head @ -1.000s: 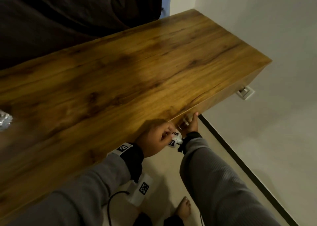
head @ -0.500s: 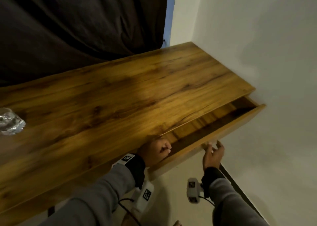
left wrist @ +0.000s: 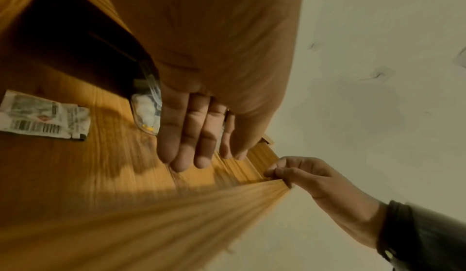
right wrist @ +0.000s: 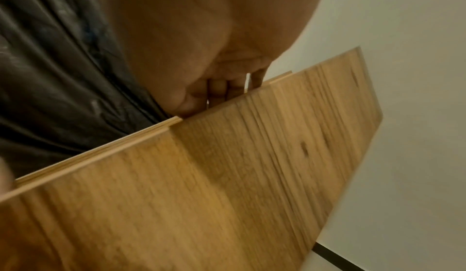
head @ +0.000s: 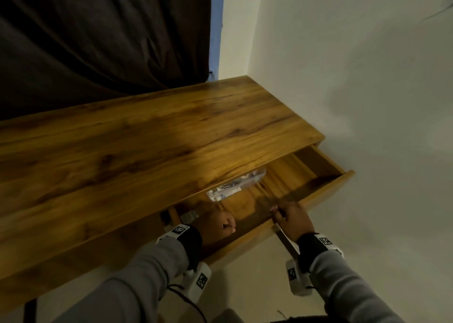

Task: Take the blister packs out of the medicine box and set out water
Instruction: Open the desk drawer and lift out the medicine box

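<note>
The drawer (head: 326, 188) of the wooden desk stands pulled out. A clear plastic medicine box (head: 236, 184) lies inside it, half under the desktop, with packs showing through its wall; the left wrist view shows its near end (left wrist: 146, 111). My left hand (head: 220, 224) hovers inside the drawer just short of the box, holding nothing, and the left wrist view shows its fingers (left wrist: 191, 145) nearly straight. My right hand (head: 282, 212) grips the top edge of the drawer front, fingers (right wrist: 221, 89) curled over it. No water is in view.
A flat printed sachet (left wrist: 42, 115) lies on the drawer floor left of the box. The desktop (head: 147, 151) is bare where it shows. A dark curtain (head: 98, 41) hangs behind the desk, and a white wall (head: 355, 102) closes the right side.
The drawer has slid much further out, uncovering the clear box. My right hand now holds the drawer front from above. My left hand has gone into the drawer.
</note>
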Action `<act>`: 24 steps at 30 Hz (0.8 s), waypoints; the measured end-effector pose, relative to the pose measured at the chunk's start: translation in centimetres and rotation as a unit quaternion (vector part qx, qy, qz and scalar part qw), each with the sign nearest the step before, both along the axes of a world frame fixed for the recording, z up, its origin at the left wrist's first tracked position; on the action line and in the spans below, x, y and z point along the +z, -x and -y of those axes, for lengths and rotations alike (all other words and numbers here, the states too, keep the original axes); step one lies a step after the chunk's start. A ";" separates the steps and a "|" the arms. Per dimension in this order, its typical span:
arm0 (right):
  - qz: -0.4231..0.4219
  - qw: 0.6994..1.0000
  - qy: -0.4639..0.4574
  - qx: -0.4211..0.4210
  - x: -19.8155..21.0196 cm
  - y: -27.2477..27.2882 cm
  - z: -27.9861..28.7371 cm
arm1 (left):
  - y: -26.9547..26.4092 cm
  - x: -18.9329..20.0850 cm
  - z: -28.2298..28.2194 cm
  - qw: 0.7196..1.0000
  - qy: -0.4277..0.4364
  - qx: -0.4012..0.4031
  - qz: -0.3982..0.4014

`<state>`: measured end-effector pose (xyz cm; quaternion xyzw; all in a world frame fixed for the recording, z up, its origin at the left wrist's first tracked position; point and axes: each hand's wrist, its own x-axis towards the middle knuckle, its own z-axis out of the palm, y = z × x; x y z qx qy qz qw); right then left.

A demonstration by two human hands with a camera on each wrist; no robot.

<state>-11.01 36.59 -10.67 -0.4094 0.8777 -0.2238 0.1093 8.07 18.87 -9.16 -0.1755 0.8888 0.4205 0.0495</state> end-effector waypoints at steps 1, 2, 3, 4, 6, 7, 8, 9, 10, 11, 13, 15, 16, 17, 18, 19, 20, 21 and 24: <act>-0.002 1.000 -0.029 0.004 0.3 0.1 -0.1 | 0.1 -0.1 -0.1 1.000 0.005 0.006 0.000; 0.005 0.998 -0.059 0.003 0.7 0.1 -0.2 | 0.1 -0.2 -0.1 1.000 0.010 0.012 0.002; 0.010 0.996 -0.086 0.003 1.0 0.1 -0.2 | 0.2 -0.5 0.0 1.000 0.016 0.016 0.002; 0.014 0.993 -0.117 0.000 1.7 0.0 -0.1 | 0.2 -0.4 0.1 1.000 0.024 0.019 0.006; 0.040 0.983 -0.180 -0.007 2.4 0.3 0.4 | 0.2 -0.3 0.3 0.999 0.039 0.031 0.008; 0.066 0.976 -0.207 -0.012 2.7 0.8 0.8 | 0.2 -0.4 0.5 0.998 0.043 0.042 0.007; 0.096 0.966 -0.240 -0.018 3.1 1.2 1.3 | 0.2 -0.4 0.7 0.997 0.045 0.054 0.014; 0.106 0.954 -0.281 -0.006 3.5 1.7 1.9 | 0.2 -0.6 1.0 0.997 0.046 0.067 0.016; 0.106 0.944 -0.313 0.005 3.9 2.0 2.5 | 0.2 -0.7 1.3 0.995 0.041 0.084 0.022; 0.104 0.940 -0.326 0.000 4.4 2.3 3.1 | 0.3 -0.9 1.5 0.994 0.034 0.100 0.034; 0.129 0.951 -0.277 -0.057 5.0 2.6 4.2 | 0.5 -1.1 2.0 0.988 0.019 0.144 0.056; 0.153 0.966 -0.160 -0.133 5.1 3.2 5.3 | 1.0 -1.8 2.5 0.981 -0.005 0.180 0.073; 0.168 0.967 -0.096 -0.167 4.6 3.7 5.8 | 1.4 -2.6 3.0 0.977 -0.027 0.197 0.081; 0.185 0.963 -0.051 -0.190 4.2 4.1 6.2 | 1.9 -4.0 3.7 0.972 -0.052 0.209 0.091; 0.203 0.959 -0.023 -0.199 3.7 4.5 6.7 | 2.3 -5.0 4.1 0.968 -0.079 0.217 0.095; 0.227 0.952 -0.010 -0.203 3.3 4.6 7.0 | 2.7 -5.9 4.4 0.963 -0.111 0.225 0.099; 0.253 0.945 -0.005 -0.206 2.7 4.8 7.2 | 2.8 -6.0 4.4 0.956 -0.150 0.231 0.096; 0.274 0.938 -0.001 -0.211 2.3 4.8 7.4 | 2.8 -5.0 3.9 0.944 -0.199 0.248 0.083; 0.269 0.935 0.011 -0.233 1.1 4.8 7.5 | 2.8 -3.0 2.9 0.891 -0.315 0.324 0.043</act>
